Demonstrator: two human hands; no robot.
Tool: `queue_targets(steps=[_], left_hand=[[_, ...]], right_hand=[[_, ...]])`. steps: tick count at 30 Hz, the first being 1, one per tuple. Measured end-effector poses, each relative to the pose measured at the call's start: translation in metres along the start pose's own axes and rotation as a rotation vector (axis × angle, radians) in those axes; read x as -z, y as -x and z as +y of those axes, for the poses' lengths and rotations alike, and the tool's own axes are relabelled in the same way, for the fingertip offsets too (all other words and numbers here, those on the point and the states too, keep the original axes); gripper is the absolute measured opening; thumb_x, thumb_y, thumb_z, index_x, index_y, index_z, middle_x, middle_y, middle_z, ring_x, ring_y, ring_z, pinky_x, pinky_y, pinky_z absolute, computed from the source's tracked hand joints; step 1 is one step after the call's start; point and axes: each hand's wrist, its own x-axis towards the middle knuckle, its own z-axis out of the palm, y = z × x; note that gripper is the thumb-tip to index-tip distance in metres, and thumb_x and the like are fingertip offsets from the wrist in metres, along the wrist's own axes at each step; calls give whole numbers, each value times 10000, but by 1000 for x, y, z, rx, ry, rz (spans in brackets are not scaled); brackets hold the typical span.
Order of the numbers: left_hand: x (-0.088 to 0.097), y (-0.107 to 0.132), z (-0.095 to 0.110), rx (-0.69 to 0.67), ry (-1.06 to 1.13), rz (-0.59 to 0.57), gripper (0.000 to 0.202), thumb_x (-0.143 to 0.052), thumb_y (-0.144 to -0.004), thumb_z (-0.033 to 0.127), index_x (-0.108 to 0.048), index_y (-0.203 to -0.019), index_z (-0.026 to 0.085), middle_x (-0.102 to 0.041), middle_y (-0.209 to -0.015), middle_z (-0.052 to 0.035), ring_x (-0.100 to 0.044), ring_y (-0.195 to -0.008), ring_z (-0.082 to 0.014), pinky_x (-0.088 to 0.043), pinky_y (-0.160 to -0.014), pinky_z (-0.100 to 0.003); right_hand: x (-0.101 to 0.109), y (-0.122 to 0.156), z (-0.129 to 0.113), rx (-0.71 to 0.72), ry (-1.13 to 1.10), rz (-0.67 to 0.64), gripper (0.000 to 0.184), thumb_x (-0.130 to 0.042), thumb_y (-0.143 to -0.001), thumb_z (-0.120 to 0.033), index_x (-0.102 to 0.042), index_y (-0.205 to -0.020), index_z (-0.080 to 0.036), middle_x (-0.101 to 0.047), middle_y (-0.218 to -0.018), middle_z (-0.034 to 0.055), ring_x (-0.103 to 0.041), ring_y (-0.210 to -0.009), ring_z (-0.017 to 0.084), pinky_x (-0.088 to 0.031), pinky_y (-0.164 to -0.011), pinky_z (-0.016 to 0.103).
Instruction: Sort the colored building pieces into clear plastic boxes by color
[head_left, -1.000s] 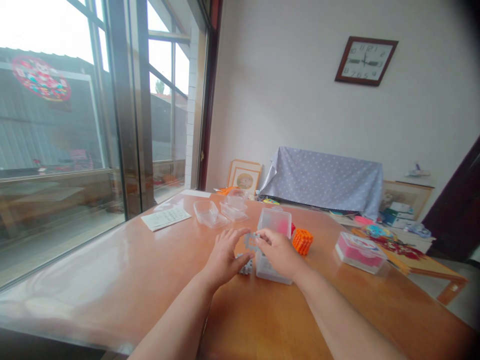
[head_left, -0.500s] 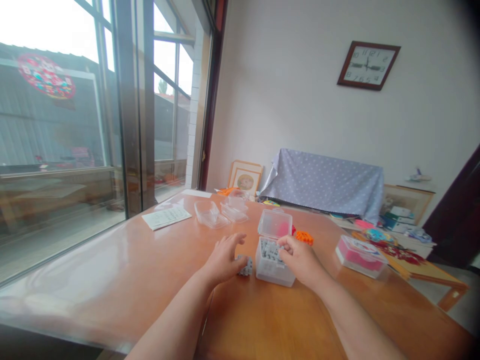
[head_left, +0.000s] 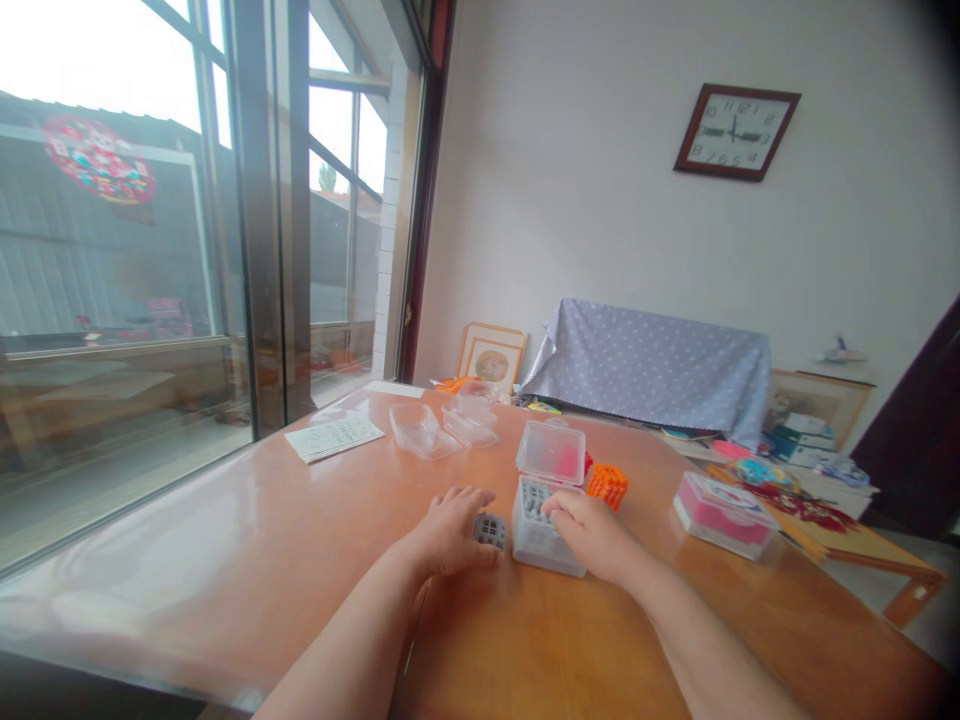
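My left hand (head_left: pixel 452 528) rests on the wooden table (head_left: pixel 315 520), fingers curled round a small grey block cube (head_left: pixel 489 529). Right beside it stands an open clear plastic box (head_left: pixel 541 540) with grey pieces inside, its lid (head_left: pixel 551 452) raised at the back. My right hand (head_left: pixel 589 528) reaches into the box from the right, fingertips down among the grey pieces; whether it grips one is hidden.
An orange block cube (head_left: pixel 607 484) sits behind the box. A clear box with pink contents (head_left: pixel 721 515) lies to the right. Empty clear containers (head_left: pixel 420 430) and a paper sheet (head_left: pixel 334 438) lie farther back left. A window runs along the left.
My right hand carried a flat grey piece down from between both hands into the box. My left hand dropped onto the grey cube and closed round it.
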Motion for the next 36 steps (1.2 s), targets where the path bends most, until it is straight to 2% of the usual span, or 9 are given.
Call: queue_targets(steps=[3, 9, 13, 17, 20, 23, 27, 32, 36], left_hand=[[-1, 0, -1, 11, -40, -5, 781, -790, -582, 555, -558, -1282, 298, -598, -1305, -97, -483, -1253, -371, -391, -1001, -495], [-1, -1, -1, 25, -89, -8, 735, -774, -593, 548, -573, -1248, 281, -612, -1252, -104, -517, -1194, -364, -409, -966, -481], [-1, -1, 1, 26, -121, -14, 590, -747, -628, 495, -605, -1165, 297, -642, -1171, -79, -545, -1141, -349, -407, -949, -468], [-2, -2, -1, 11, -128, 4, 468, -746, -634, 460, -629, -1057, 298, -657, -1105, -57, -556, -1099, -336, -399, -931, -466], [-3, -3, -3, 22, -115, 28, 452, -766, -613, 460, -628, -1006, 285, -659, -1068, -55, -560, -1074, -333, -398, -916, -458], [-2, -3, -3, 24, -84, 73, 414, -763, -628, 424, -619, -988, 280, -663, -1046, -42, -557, -1074, -321, -387, -926, -450], [0, -2, -4, 15, -8, 116, 432, -725, -681, 369, -582, -1084, 303, -671, -1084, -15, -562, -1071, -292, -373, -944, -449], [-2, -2, -5, 43, -84, 60, 641, -778, -596, 538, -594, -1164, 305, -625, -1212, -69, -514, -1169, -360, -362, -972, -491], [-5, -4, -6, 45, -123, 11, 503, -739, -640, 565, -636, -1056, 301, -654, -1085, -58, -550, -1106, -337, -371, -961, -477]], right_hand=[[0, -1, -1, -1, 0, -18, 261, -457, -853, -261, -711, -895, -218, -729, -845, 16, -642, -831, 203, -445, -787, 302], [1, 0, -2, -7, 4, 31, 260, -451, -868, -283, -700, -892, -214, -716, -847, 17, -639, -845, 205, -439, -747, 296], [0, 0, 1, 5, -1, 31, 243, -463, -856, -287, -695, -873, -215, -714, -862, 16, -637, -866, 210, -443, -761, 300], [-3, 0, 3, -12, -13, 52, 240, -462, -862, -307, -685, -898, -224, -703, -805, 4, -638, -802, 204, -446, -724, 296], [-2, 0, -1, -25, -28, 99, 246, -463, -870, -334, -681, -910, -227, -699, -772, 4, -636, -760, 203, -455, -708, 298], [3, 0, -8, -29, -52, 200, 247, -474, -873, -353, -682, -931, -233, -726, -856, 19, -645, -803, 206, -466, -733, 300], [6, -2, -16, -25, -77, 262, 234, -482, -883, -370, -678, -920, -248, -736, -876, 13, -645, -792, 200, -464, -709, 292], [3, -4, -14, -23, -90, 279, 244, -487, -885, -394, -678, -904, -244, -734, -847, 13, -641, -780, 202, -465, -709, 299], [4, -5, -11, -34, -118, 296, 256, -495, -883, -414, -682, -902, -240, -740, -871, 20, -648, -813, 213, -472, -743, 308]])
